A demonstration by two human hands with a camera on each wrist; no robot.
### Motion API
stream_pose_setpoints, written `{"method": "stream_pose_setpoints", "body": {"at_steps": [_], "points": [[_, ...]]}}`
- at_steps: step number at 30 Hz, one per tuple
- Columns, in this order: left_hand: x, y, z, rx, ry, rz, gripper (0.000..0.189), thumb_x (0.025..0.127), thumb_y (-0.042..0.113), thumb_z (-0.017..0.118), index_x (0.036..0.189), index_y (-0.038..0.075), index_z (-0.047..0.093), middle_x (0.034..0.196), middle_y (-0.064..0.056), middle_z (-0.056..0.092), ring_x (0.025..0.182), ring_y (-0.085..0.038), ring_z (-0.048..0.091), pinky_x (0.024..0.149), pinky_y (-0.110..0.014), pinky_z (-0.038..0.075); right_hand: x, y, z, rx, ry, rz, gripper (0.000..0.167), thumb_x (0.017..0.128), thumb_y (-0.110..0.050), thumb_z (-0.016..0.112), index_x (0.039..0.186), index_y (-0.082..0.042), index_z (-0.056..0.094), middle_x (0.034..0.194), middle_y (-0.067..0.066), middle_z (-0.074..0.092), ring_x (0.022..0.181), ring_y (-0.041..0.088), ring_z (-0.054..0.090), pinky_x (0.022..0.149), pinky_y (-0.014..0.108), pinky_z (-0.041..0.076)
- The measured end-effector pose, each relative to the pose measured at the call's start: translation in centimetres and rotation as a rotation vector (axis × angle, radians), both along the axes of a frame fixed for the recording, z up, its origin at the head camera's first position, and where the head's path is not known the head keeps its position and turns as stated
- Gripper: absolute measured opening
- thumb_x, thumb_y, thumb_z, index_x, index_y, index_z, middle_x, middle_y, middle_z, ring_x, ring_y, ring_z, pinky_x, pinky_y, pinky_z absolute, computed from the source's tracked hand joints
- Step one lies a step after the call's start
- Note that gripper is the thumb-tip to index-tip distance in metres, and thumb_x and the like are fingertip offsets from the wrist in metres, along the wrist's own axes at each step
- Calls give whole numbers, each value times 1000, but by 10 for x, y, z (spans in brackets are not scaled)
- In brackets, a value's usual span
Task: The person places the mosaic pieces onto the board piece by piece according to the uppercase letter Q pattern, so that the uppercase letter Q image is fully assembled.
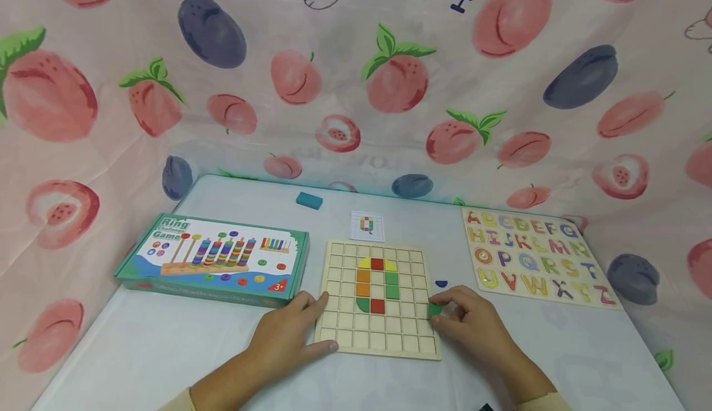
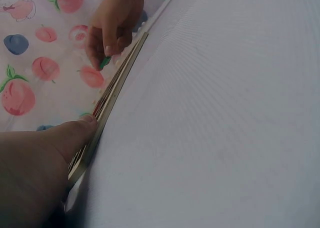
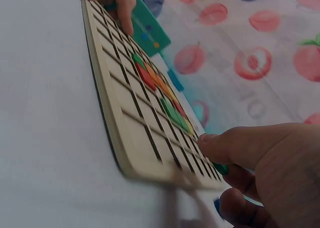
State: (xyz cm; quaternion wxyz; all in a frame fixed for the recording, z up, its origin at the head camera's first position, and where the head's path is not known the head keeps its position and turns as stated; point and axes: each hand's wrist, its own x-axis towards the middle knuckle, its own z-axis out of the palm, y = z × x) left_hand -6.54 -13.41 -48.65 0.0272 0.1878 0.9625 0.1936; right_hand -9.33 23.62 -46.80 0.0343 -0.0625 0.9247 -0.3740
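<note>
A wooden grid board (image 1: 345,340) lies on the table, with red, orange, green and yellow pieces set in a ring of its squares. At the board's left edge rests my left hand (image 1: 288,329), thumb stretched over the near left corner and index finger touching the side. My right hand (image 1: 477,319) pinches a small green piece (image 1: 434,310) between thumb and fingers at the board's right edge; the fingers hide part of its shape. In the right wrist view the green piece (image 3: 220,168) shows beneath the thumb. A dark blue half-round piece (image 1: 441,283) lies just beyond that hand.
A pattern card (image 1: 367,225) with a similar coloured ring lies behind the board. To the left sits a Ring Challenge Game box (image 1: 214,259). A teal block (image 1: 309,200) is at the back. On the right lies an alphabet board (image 1: 534,256). A fruit-print cloth hangs behind.
</note>
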Motion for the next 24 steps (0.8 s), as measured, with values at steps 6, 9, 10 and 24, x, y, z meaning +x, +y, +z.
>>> {"method": "stream_pose_setpoints", "body": {"at_steps": [6,9,10,24], "points": [[-1,0,-1,1,0,0,91,85,67,81,154,12,60,107,4,54,71,-6,42,58,-22,39,-10,-30,-3,-44,20,85,27,85,-14,90,109,-23,81,106,-7,67,64,10,50,59,26,43],[-1,0,-1,3,2,-1,91,85,68,80,154,12,60,107,4,54,70,-6,42,58,-22,39,-12,-43,-6,-39,14,112,27,85,-14,89,109,-24,81,106,-10,67,65,10,50,60,27,43],[-1,0,-1,4,4,-2,91,85,68,80,154,12,60,107,4,54,70,-6,42,58,-22,39,-13,-47,-7,-35,23,123,26,86,-14,89,109,-25,81,107,-10,67,65,9,50,60,27,43],[0,0,-1,10,1,2,91,85,67,81,154,11,60,108,4,54,69,-6,42,57,-22,38,-9,-71,-15,107,66,59,29,82,-19,93,106,-32,82,104,-18,64,64,7,48,60,28,41]]}}
